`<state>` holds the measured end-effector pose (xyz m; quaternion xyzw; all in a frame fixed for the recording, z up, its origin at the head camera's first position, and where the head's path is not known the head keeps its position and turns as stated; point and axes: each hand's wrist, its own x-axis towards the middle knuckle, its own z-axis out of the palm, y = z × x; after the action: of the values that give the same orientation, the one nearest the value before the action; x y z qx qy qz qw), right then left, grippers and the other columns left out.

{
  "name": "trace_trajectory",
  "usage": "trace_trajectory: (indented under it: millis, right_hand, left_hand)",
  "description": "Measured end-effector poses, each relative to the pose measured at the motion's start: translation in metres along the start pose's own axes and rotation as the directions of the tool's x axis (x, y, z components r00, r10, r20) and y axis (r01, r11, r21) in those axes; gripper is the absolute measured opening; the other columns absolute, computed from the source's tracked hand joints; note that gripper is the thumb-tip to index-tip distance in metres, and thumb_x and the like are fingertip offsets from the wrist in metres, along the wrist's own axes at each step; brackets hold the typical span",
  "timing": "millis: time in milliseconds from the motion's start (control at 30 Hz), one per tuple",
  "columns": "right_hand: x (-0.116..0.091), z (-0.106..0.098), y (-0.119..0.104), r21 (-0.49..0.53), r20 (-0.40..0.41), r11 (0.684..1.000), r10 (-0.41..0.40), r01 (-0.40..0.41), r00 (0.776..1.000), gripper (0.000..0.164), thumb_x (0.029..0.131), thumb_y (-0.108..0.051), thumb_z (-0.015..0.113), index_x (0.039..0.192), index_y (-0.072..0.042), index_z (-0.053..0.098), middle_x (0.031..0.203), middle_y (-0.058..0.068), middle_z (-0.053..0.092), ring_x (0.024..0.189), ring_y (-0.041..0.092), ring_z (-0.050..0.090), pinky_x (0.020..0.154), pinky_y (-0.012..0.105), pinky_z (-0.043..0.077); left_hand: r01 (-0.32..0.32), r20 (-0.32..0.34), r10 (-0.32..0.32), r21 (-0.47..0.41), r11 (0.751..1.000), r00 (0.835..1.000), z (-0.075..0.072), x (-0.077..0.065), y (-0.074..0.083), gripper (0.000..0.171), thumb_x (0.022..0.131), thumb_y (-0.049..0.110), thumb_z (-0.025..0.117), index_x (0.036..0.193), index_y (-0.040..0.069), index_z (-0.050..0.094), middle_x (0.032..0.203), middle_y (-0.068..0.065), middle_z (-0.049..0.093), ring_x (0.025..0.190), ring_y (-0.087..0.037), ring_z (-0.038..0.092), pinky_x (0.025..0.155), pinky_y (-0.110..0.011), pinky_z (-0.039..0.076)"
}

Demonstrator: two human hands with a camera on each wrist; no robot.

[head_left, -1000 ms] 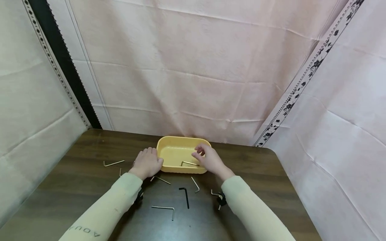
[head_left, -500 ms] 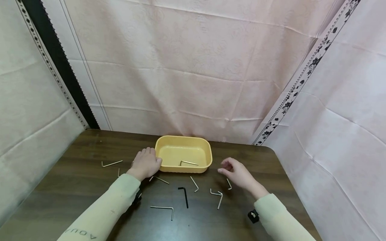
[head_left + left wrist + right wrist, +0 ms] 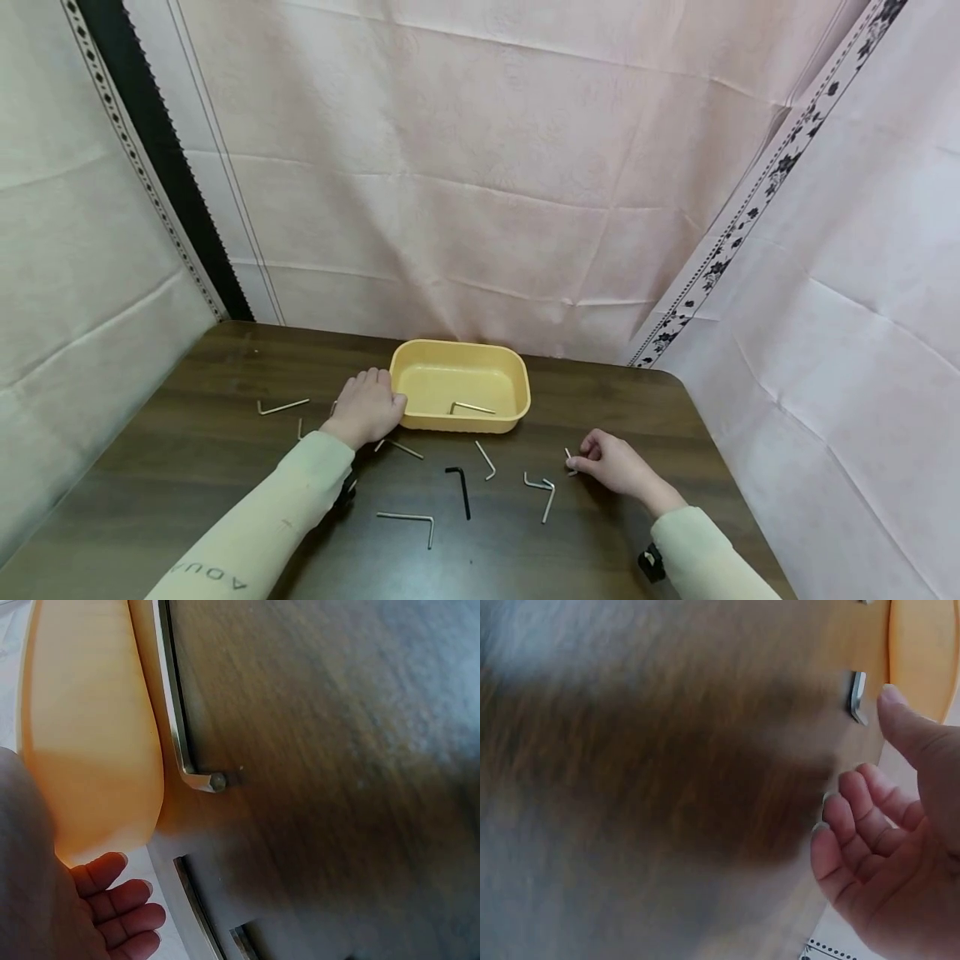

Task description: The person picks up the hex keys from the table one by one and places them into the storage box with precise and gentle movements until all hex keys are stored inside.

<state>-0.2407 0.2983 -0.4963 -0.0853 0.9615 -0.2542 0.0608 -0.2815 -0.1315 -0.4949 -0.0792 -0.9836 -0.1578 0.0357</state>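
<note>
Hex keys lie about a yellow plastic tray (image 3: 457, 423) on the table. My left hand (image 3: 365, 408) holds the tray's left end, thumb over the rim and fingers along the outside. In the left wrist view, the fingertips (image 3: 139, 918) show beyond the tray's end. My right hand (image 3: 621, 468) is low over the table on the right, thumb tip right at a small silver hex key (image 3: 568, 455). Its thumb and fingers (image 3: 838, 814) stand apart in the right wrist view, with a hex key (image 3: 857, 699) near the thumb. One brass-coloured hex key (image 3: 474, 407) lies inside the tray.
Two silver hex keys (image 3: 550, 500) lie together left of my right hand. A black hex key (image 3: 462, 492) and a long silver one (image 3: 405, 517) are nearer me. More lie left, including a brass-coloured one (image 3: 283, 407). Pale curtains (image 3: 480, 208) enclose the table (image 3: 622, 400).
My right hand has left the tray, moving right and towards me, down to the small hex key. My left hand has stayed at the tray's left end.
</note>
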Motion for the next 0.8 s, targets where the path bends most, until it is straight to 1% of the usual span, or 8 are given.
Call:
trace_trajectory:
  millis: [167, 333, 433, 567, 800]
  right_hand:
    - [-0.0021, 0.0047, -0.0033, 0.008, 0.008, 1.000, 0.015, -0.015, 1.000, 0.031, 0.081, -0.030, 0.078, 0.089, -0.008, 0.058, 0.071, -0.001, 0.053, 0.061, 0.013, 0.048, 0.058, 0.031, 0.041]
    - [-0.0017, 0.0056, -0.0079, 0.011, 0.027, 1.000, 0.001, -0.001, 1.000, 0.019, 0.085, -0.021, 0.074, 0.084, -0.011, 0.058, 0.071, -0.002, 0.054, 0.062, 0.013, 0.048, 0.060, 0.031, 0.041]
    - [-0.0016, 0.0062, -0.0078, 0.006, 0.036, 1.000, -0.023, 0.023, 0.999, 0.015, 0.088, -0.016, 0.071, 0.081, -0.011, 0.059, 0.071, -0.003, 0.056, 0.063, 0.012, 0.049, 0.061, 0.031, 0.041]
    - [-0.0005, 0.0078, -0.0052, -0.007, 0.027, 0.999, -0.036, 0.036, 0.999, 0.013, 0.089, -0.013, 0.068, 0.080, -0.011, 0.059, 0.071, -0.004, 0.055, 0.064, 0.012, 0.049, 0.062, 0.031, 0.042]
    - [0.0020, 0.0108, -0.0019, -0.022, 0.018, 1.000, -0.020, 0.020, 1.000, 0.014, 0.090, -0.013, 0.067, 0.079, -0.012, 0.060, 0.071, -0.004, 0.054, 0.063, 0.012, 0.048, 0.062, 0.032, 0.042]
  left_hand:
    - [0.005, 0.000, -0.005, -0.004, 1.000, 1.000, -0.0016, -0.0017, 0.0011, 0.038, 0.093, 0.029, 0.041, 0.109, -0.004, 0.051, 0.097, -0.014, 0.048, 0.090, -0.031, 0.045, 0.087, -0.049, 0.037]
    - [0.007, 0.004, -0.007, 0.003, 1.000, 1.000, -0.0016, -0.0026, 0.0012, 0.039, 0.093, 0.029, 0.041, 0.110, -0.004, 0.051, 0.096, -0.014, 0.047, 0.089, -0.030, 0.044, 0.086, -0.049, 0.037]
    - [0.007, 0.000, -0.007, 0.003, 1.000, 1.000, -0.0004, -0.0026, 0.0012, 0.039, 0.093, 0.029, 0.042, 0.110, -0.004, 0.051, 0.096, -0.014, 0.047, 0.088, -0.030, 0.044, 0.085, -0.049, 0.037]
    - [0.010, -0.004, -0.010, -0.001, 1.000, 1.000, 0.0009, -0.0018, 0.0016, 0.038, 0.093, 0.029, 0.042, 0.109, -0.004, 0.051, 0.096, -0.014, 0.047, 0.088, -0.030, 0.044, 0.085, -0.049, 0.037]
    - [0.011, -0.006, -0.011, -0.001, 1.000, 1.000, 0.0018, -0.0010, 0.0006, 0.039, 0.093, 0.029, 0.042, 0.110, -0.004, 0.051, 0.097, -0.014, 0.048, 0.090, -0.031, 0.045, 0.086, -0.050, 0.037]
